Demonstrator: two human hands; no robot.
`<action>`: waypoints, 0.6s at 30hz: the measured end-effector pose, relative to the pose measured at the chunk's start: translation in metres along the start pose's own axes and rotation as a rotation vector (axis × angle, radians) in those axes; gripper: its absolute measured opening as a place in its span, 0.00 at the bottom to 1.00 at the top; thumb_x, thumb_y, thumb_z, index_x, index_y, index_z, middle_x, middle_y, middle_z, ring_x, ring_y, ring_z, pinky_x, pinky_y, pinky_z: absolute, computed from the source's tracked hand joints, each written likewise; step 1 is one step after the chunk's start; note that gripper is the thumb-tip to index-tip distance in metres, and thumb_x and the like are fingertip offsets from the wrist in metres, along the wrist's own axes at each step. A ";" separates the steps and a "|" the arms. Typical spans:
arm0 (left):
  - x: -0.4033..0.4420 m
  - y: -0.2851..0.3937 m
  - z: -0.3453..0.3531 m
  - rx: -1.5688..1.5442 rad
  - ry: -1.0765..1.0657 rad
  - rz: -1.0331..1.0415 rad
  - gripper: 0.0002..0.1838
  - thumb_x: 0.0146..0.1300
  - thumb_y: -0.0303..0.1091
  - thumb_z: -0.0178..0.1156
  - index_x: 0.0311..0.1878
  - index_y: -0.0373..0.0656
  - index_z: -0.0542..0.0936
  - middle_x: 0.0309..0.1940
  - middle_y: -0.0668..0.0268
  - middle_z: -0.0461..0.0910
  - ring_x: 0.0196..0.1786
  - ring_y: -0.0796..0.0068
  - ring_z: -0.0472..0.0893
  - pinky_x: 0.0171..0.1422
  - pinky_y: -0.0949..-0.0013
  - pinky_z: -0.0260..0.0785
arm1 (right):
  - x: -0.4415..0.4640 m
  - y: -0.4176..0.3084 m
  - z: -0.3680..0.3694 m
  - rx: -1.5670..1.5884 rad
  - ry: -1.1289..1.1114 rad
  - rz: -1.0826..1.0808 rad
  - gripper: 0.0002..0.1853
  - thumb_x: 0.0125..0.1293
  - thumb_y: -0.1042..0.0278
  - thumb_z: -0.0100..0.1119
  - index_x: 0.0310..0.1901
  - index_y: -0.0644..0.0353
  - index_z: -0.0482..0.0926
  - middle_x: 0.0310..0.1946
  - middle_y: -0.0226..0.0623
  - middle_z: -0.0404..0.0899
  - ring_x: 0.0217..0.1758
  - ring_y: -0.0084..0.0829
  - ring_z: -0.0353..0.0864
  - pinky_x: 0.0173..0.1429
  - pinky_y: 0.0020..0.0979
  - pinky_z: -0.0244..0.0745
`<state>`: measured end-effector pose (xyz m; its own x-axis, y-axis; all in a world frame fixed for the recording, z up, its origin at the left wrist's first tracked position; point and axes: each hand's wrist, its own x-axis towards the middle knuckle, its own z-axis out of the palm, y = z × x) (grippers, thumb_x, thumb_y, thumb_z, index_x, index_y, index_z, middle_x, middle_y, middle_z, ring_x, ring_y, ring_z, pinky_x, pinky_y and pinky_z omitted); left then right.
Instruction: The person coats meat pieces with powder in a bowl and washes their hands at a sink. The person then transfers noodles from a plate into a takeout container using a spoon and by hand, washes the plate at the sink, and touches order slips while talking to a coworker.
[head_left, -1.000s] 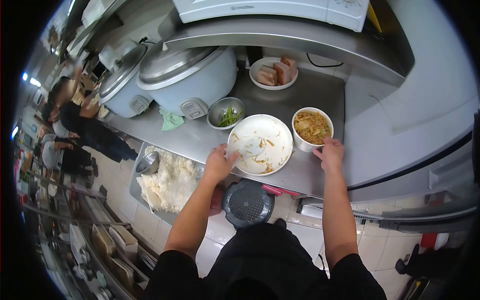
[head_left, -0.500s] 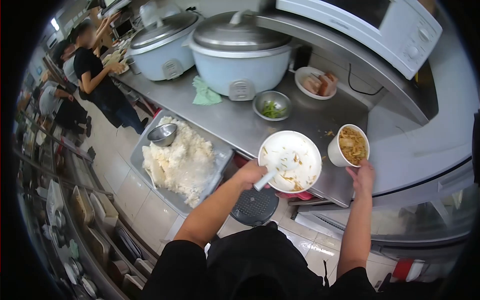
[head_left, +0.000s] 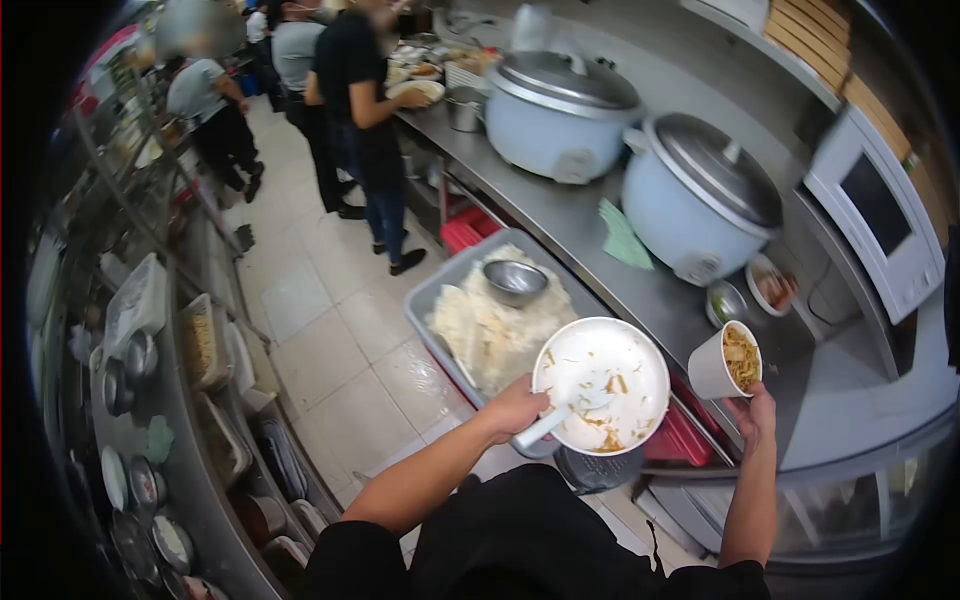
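My left hand (head_left: 512,412) is closed on the rim of a round white bowl (head_left: 580,350). A pale-handled spatula or spoon (head_left: 542,428) rests in the bowl, its handle by my left thumb; brown food scraps cling to the bowl's inside. In my right hand (head_left: 752,412) is a white paper tub (head_left: 710,368), filled with shredded brownish food (head_left: 742,358) and tilted a little. The fingers support it from below and the near side. Just beyond the bowl is a grey bin (head_left: 425,325) of white rice (head_left: 465,330), with a metal bowl (head_left: 516,284) on top.
Two large rice cookers (head_left: 565,115) stand on the steel counter (head_left: 590,222), beside a green cloth (head_left: 624,236). A small metal bowl (head_left: 724,303) and a dish of meat (head_left: 772,286) sit farther right, near a microwave (head_left: 875,215). Several people (head_left: 355,110) stand along the aisle.
The view has swung left, showing more aisle and people. Both hands still hold the bowl and the paper tub; the bowl now overlaps the rice bin in view.
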<state>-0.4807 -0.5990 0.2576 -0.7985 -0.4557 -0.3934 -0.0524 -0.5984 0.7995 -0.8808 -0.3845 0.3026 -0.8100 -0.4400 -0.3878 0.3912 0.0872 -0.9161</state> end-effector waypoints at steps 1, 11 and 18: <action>-0.015 0.009 -0.024 0.043 0.055 0.011 0.30 0.59 0.21 0.48 0.68 0.39 0.63 0.49 0.52 0.78 0.41 0.59 0.85 0.34 0.60 0.83 | -0.002 0.006 0.027 0.000 -0.027 0.023 0.20 0.65 0.69 0.47 0.58 0.64 0.73 0.50 0.46 0.78 0.53 0.44 0.80 0.52 0.46 0.82; -0.064 0.072 -0.211 -0.037 0.532 0.135 0.20 0.68 0.28 0.49 0.61 0.29 0.70 0.49 0.50 0.80 0.40 0.62 0.85 0.35 0.64 0.85 | -0.005 0.057 0.262 -0.092 -0.276 0.062 0.19 0.67 0.66 0.55 0.56 0.65 0.72 0.54 0.43 0.76 0.57 0.40 0.78 0.55 0.52 0.79; -0.086 0.114 -0.327 -0.068 0.789 0.192 0.21 0.64 0.32 0.46 0.58 0.35 0.72 0.44 0.55 0.82 0.33 0.66 0.84 0.28 0.68 0.80 | 0.036 0.093 0.461 -0.094 -0.348 0.051 0.15 0.65 0.68 0.58 0.47 0.71 0.75 0.46 0.45 0.76 0.49 0.41 0.81 0.45 0.45 0.87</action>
<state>-0.2220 -0.8437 0.2337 -0.1308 -0.8692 -0.4768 0.0988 -0.4899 0.8661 -0.6724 -0.8044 0.2502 -0.5871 -0.7094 -0.3900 0.3718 0.1916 -0.9083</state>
